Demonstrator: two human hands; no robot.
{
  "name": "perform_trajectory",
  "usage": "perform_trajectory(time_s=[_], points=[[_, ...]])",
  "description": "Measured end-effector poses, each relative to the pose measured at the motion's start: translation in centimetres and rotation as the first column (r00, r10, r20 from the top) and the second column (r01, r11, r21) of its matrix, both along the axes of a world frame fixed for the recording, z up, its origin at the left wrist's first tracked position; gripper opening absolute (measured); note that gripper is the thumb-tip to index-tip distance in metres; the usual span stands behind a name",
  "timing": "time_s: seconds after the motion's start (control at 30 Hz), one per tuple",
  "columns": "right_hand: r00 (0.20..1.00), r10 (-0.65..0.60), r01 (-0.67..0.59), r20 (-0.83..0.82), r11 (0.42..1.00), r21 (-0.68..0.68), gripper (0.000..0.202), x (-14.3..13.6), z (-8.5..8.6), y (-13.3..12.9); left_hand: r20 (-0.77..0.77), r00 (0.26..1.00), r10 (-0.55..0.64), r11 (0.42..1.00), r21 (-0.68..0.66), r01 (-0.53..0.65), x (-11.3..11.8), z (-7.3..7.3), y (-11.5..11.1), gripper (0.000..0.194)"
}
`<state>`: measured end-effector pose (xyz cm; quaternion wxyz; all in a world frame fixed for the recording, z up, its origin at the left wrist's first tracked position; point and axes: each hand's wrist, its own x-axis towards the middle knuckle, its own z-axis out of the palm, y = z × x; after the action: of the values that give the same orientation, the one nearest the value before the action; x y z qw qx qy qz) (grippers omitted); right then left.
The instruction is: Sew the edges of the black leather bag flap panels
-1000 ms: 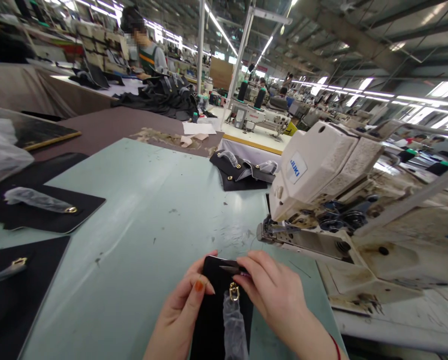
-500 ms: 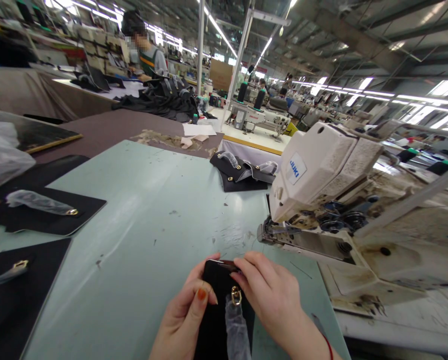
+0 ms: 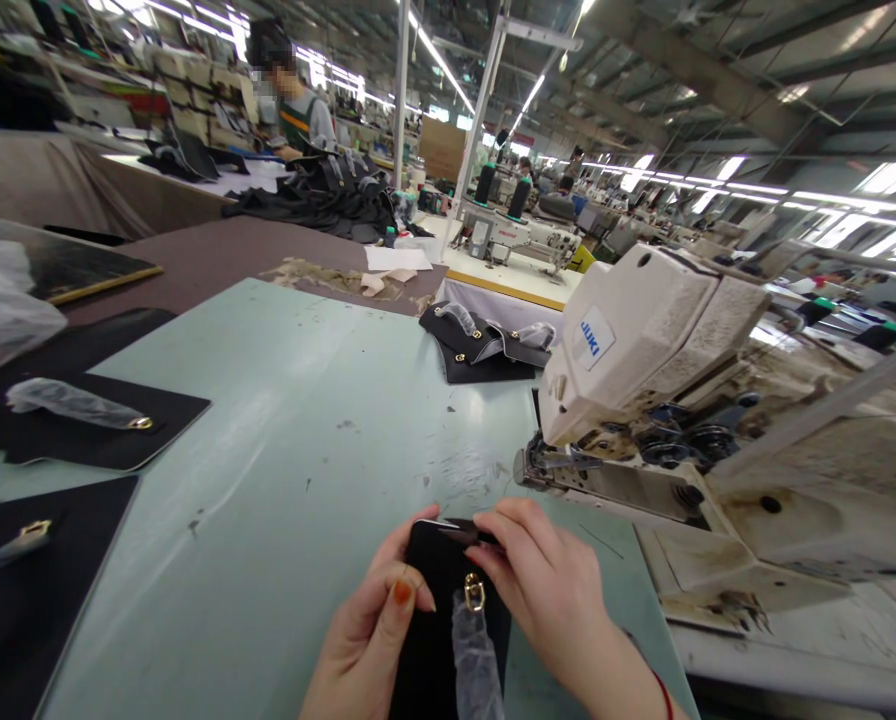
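A black panel point(image 3: 434, 640) is held upright at the bottom centre, over the pale green table. It carries a gold buckle point(image 3: 474, 592) and a strap wrapped in clear plastic point(image 3: 476, 660). My left hand point(image 3: 379, 625) pinches its left edge, thumb on the front face. At the top right corner, the fingers of my right hand point(image 3: 542, 580) are closed on the panel's edge, where the dark layers stand slightly apart. Whether the right fingers also hold a small tool is unclear.
A JUKI sewing machine point(image 3: 643, 340) stands close on the right. Black panels with buckles lie at left point(image 3: 110, 425) and at the table's far edge point(image 3: 455, 350). Beyond the green table point(image 3: 305, 400), a person point(image 3: 298, 110) works at another table.
My right fingers have shifted slightly right along the panel's top edge, and more of the gap between the layers shows. My left hand has kept its grip.
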<state>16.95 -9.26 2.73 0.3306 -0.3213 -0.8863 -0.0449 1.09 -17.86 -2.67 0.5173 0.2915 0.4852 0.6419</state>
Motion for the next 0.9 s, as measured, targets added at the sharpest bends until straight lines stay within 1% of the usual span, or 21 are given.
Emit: perform_trajectory(time_s=[0.1,0.23,0.33,0.47,0.53,0.6,0.73,0.8,0.83,0.9], points=[[0.998,0.031,-0.032,0.061,0.999,0.016,0.028,-0.3,0.6,-0.1,-0.015,1.0,-0.008,1.0,0.003,0.008,0.1,-0.1,-0.1,0.038],[0.993,0.043,-0.047,0.107,0.998,0.041,0.03,-1.0,0.6,0.0,0.007,1.0,-0.001,1.0,0.006,0.001,0.2,0.2,-0.2,0.036],[0.994,0.021,-0.027,0.111,0.999,0.045,0.029,-1.4,0.3,0.2,0.044,0.999,0.005,1.0,-0.009,-0.004,0.4,0.9,-0.3,0.038],[0.995,0.02,-0.026,0.101,0.998,0.06,0.028,-1.4,0.3,0.2,0.056,0.998,0.02,1.0,-0.012,-0.019,0.6,1.7,-0.2,0.04],[0.995,0.035,-0.042,0.092,0.996,0.077,0.025,-1.3,0.4,0.3,0.071,0.997,0.033,0.999,-0.003,-0.033,0.7,1.8,-0.2,0.039],[0.995,0.056,-0.062,0.084,0.995,0.073,0.02,-1.3,0.5,0.3,0.083,0.996,0.04,0.999,0.004,-0.041,0.8,1.6,-0.1,0.038],[0.992,0.097,-0.099,0.081,0.995,0.023,0.013,-1.4,0.4,0.5,0.062,0.998,0.024,0.999,0.039,-0.027,0.6,0.7,-0.2,0.036],[0.993,0.106,-0.105,0.044,0.994,-0.019,0.013,-1.4,0.3,0.5,0.054,0.998,0.018,0.999,0.048,-0.021,0.6,0.4,-0.2,0.035],[0.996,0.091,-0.091,0.006,0.994,-0.056,0.015,-1.4,0.3,0.5,0.057,0.998,0.013,0.999,0.048,-0.016,0.6,0.4,-0.2,0.035],[0.997,0.012,-0.024,-0.073,0.986,-0.164,0.017,-1.1,0.2,0.4,0.081,0.997,0.005,0.999,0.041,-0.009,0.6,0.5,-0.2,0.035]])
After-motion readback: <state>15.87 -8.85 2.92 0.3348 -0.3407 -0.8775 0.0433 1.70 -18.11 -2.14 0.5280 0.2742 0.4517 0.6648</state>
